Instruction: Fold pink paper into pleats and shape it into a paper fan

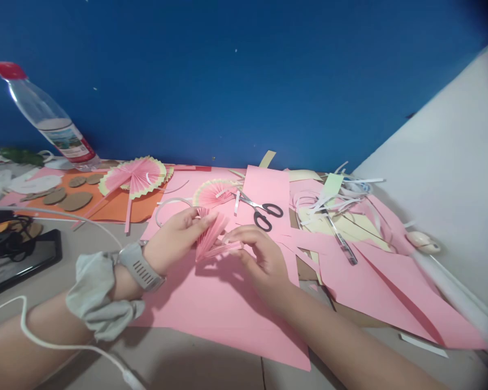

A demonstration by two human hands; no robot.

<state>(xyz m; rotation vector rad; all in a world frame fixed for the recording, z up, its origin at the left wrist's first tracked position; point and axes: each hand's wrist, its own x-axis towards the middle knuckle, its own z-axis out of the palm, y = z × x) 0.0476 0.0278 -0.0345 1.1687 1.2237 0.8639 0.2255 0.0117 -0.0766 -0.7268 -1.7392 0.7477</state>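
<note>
A small pleated pink paper fan (208,238) is held up between both hands, its folds partly spread. My left hand (179,235) pinches the upper left side of the pleats. With thumb and fingertips, my right hand (260,257) grips the lower right edge, where the folds lie close together. Below them a large pink paper sheet (211,309) covers the desk. Just beyond the hands lie scissors (258,206) with black handles, blades slightly apart. Another pink fan with a pale yellow rim (211,192) lies behind my left hand.
Finished-looking round fans with paper sticks (134,176) and cardboard discs (76,201) lie at left on orange paper. A bottle with a red cap (61,124) stands behind them. A pen (340,238), paper strips and folded pink sheets (390,292) spread right. A white cable (65,346) crosses my left forearm.
</note>
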